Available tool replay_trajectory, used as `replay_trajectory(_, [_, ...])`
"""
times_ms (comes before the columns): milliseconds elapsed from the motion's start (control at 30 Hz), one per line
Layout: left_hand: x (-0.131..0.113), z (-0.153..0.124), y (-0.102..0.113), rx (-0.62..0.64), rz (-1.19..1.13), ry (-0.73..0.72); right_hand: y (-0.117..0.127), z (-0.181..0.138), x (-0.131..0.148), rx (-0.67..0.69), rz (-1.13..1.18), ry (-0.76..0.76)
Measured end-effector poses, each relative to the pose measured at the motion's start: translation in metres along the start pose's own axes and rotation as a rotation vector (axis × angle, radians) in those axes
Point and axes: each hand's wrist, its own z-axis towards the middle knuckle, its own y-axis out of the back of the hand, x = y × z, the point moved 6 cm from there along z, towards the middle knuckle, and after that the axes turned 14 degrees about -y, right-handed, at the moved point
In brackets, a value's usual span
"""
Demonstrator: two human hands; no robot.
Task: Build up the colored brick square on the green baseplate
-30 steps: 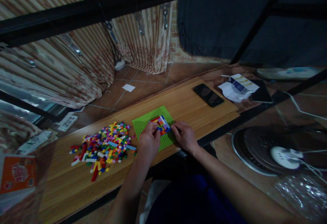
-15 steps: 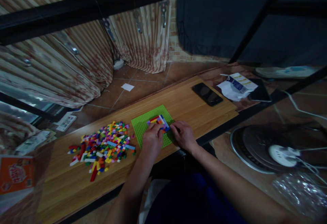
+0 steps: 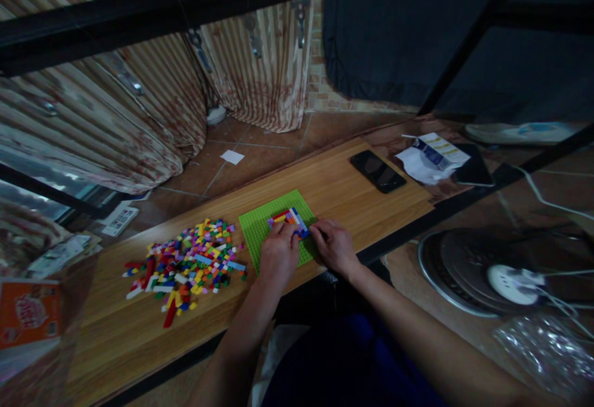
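A green studded baseplate [image 3: 253,224] lies on the wooden tabletop in front of me. Near its middle sits a patch of joined toy bricks [image 3: 293,216] in red, yellow, orange, purple, white and blue. My left hand [image 3: 279,251] is over the near side of this patch, thumb and fingers pinched together; whatever is between the fingertips is hidden. At the plate's right edge, my right hand [image 3: 335,245] is closed, its fingers curled in beside the blue bricks. What its fingertips grip is too small to make out. Left of the plate spreads a pile of loose toy bricks [image 3: 197,261] in many colours.
A black phone [image 3: 378,171] lies on the right part of the wooden table [image 3: 125,339]. Beyond it are crumpled white paper packaging [image 3: 431,158] and a dark flat object. A white power strip [image 3: 515,283] rests on a round dark stand at right. An orange package [image 3: 28,314] is at far left.
The left hand has shifted very slightly to the right over the joined bricks. The right hand keeps its place at the plate's edge.
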Motion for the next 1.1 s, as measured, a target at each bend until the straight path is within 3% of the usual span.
replay_trajectory(200, [-0.003,0.004,-0.006,0.052,0.019,-0.037,0.001,0.000,0.001,0.006,-0.004,-0.008])
replay_trajectory(467, [-0.002,0.001,-0.013,0.024,-0.028,-0.094,-0.001,0.000,0.000,0.001,-0.022,0.002])
replay_trajectory(867, [-0.007,-0.010,-0.005,-0.064,-0.033,-0.016,0.001,-0.001,0.001,0.006,-0.003,-0.013])
replay_trajectory(1100, [-0.010,-0.019,-0.022,0.001,-0.021,-0.114,-0.001,-0.001,-0.001,0.000,0.005,-0.022])
